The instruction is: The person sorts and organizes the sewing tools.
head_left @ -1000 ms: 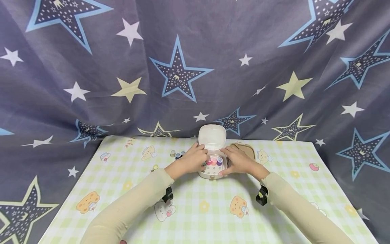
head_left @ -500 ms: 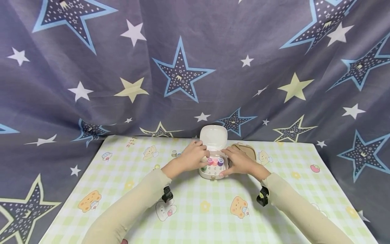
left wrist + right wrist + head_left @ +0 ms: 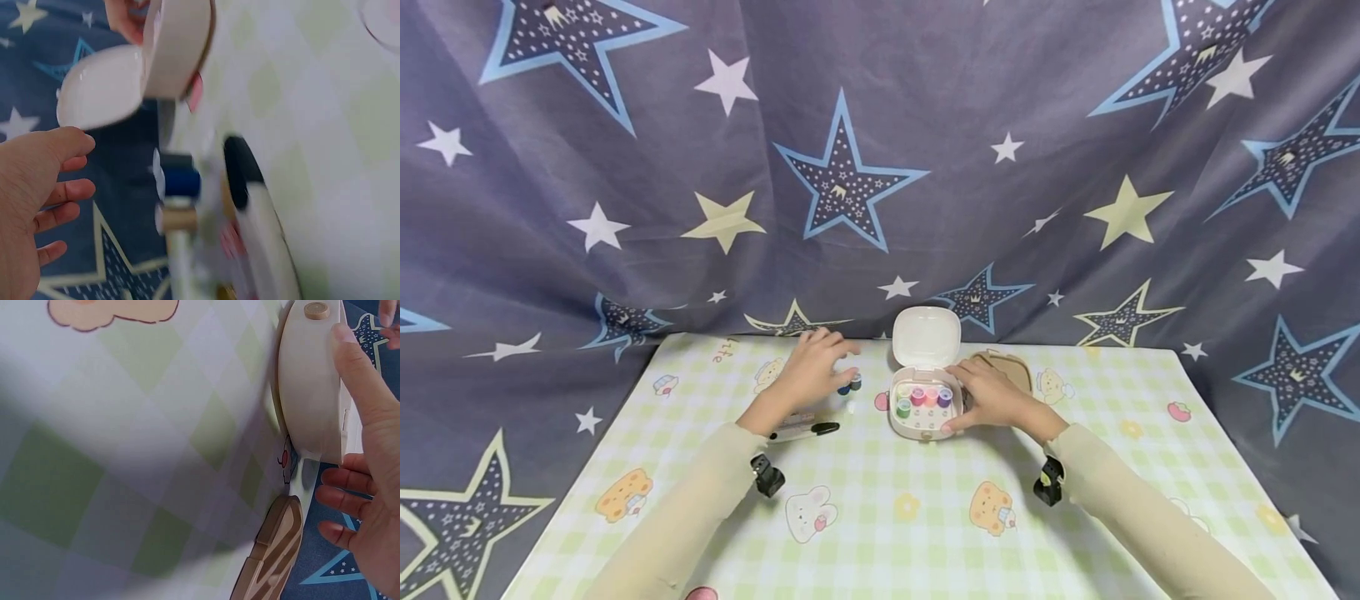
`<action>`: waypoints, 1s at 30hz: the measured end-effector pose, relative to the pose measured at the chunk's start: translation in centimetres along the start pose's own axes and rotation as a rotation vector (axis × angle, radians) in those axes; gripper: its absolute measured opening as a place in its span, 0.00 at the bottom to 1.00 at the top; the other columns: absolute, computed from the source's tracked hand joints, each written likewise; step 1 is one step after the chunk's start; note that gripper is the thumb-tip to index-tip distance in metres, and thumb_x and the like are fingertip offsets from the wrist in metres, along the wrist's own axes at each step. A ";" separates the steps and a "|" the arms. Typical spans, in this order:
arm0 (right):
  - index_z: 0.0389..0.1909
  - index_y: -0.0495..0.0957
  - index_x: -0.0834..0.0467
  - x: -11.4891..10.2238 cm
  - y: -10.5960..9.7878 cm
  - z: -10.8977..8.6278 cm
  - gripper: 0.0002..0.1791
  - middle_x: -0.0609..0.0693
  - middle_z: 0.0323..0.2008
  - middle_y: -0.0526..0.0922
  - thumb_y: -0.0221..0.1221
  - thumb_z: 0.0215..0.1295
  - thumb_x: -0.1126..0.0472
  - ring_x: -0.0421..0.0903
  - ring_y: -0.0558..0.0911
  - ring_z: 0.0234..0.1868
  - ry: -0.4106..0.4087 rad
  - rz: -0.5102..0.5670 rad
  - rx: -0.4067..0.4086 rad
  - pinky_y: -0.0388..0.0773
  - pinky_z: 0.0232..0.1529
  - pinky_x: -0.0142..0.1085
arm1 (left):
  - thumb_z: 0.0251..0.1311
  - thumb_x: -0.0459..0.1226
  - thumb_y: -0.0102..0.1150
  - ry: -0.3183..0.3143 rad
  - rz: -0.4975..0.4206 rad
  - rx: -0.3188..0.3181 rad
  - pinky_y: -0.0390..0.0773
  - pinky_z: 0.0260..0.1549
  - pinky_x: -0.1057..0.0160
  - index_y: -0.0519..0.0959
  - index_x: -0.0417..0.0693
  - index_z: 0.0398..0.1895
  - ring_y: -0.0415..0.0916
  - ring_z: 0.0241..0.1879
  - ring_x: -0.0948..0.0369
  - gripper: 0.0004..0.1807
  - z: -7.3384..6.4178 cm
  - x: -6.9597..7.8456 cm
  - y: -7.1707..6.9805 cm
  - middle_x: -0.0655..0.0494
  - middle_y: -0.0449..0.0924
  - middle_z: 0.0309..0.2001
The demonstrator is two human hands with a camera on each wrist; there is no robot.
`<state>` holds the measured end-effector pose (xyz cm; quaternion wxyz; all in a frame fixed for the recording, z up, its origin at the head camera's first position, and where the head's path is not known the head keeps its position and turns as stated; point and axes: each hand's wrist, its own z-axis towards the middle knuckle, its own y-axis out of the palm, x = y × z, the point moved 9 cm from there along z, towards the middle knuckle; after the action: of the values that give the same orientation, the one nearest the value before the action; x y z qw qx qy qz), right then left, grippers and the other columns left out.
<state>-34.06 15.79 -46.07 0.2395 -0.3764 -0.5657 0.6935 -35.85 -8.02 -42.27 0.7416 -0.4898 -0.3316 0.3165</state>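
My left hand (image 3: 815,367) hovers over the left side of the table with its fingers apart, holding nothing in the left wrist view. Close below it lie thread spools, among them a navy spool (image 3: 181,183) and a tan spool (image 3: 178,219). My right hand (image 3: 992,396) grips the right side of a small white sewing box (image 3: 921,432), thumb at the front rim and fingers toward the back. The box's lid (image 3: 927,336) stands raised. Inside, a green spool (image 3: 903,408) sits left of a magenta spool (image 3: 918,397), a pink spool (image 3: 932,397) and a purple spool (image 3: 945,397), among bare pegs.
A brown tray-like piece (image 3: 1017,372) lies behind my right hand. Near my left wrist is a long pale object with a black end (image 3: 825,428). A small white item (image 3: 851,407) lies beside the loose spools. A star-print curtain (image 3: 880,275) hangs along the table's back edge.
My left hand has left the box and moved left to the loose spools. The green spool in the box, earlier mostly covered by that hand, now shows fully. My right hand stays on the box.
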 end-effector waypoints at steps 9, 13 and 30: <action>0.68 0.70 0.67 0.0 -0.1 0.0 0.60 0.61 0.59 0.79 0.75 0.42 0.30 0.58 0.76 0.60 0.004 0.001 -0.009 0.73 0.64 0.56 | 0.63 0.42 0.67 -0.078 -0.020 0.003 0.65 0.60 0.40 0.84 0.51 0.52 0.72 0.54 0.48 0.15 -1.9 -3.5 0.7 0.50 0.83 0.53; 0.68 0.70 0.67 0.1 0.0 0.0 0.61 0.62 0.60 0.78 0.75 0.42 0.30 0.59 0.76 0.61 0.003 -0.003 -0.011 0.71 0.66 0.58 | 0.64 0.43 0.67 -0.097 -0.017 -0.023 0.64 0.61 0.39 0.85 0.51 0.51 0.71 0.54 0.48 0.14 -2.2 -4.1 1.2 0.50 0.82 0.52; 0.68 0.70 0.68 0.0 -0.1 0.0 0.60 0.63 0.60 0.78 0.75 0.42 0.31 0.61 0.76 0.62 -0.009 0.003 0.001 0.64 0.71 0.61 | 0.59 0.43 0.71 -0.107 0.020 -0.092 0.65 0.57 0.41 0.85 0.53 0.52 0.70 0.52 0.50 0.17 -1.8 -5.1 2.2 0.51 0.81 0.50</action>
<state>-34.07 15.84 -46.03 0.2362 -0.3740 -0.5660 0.6957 -37.70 -12.28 -45.80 0.6961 -0.5092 -0.3801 0.3342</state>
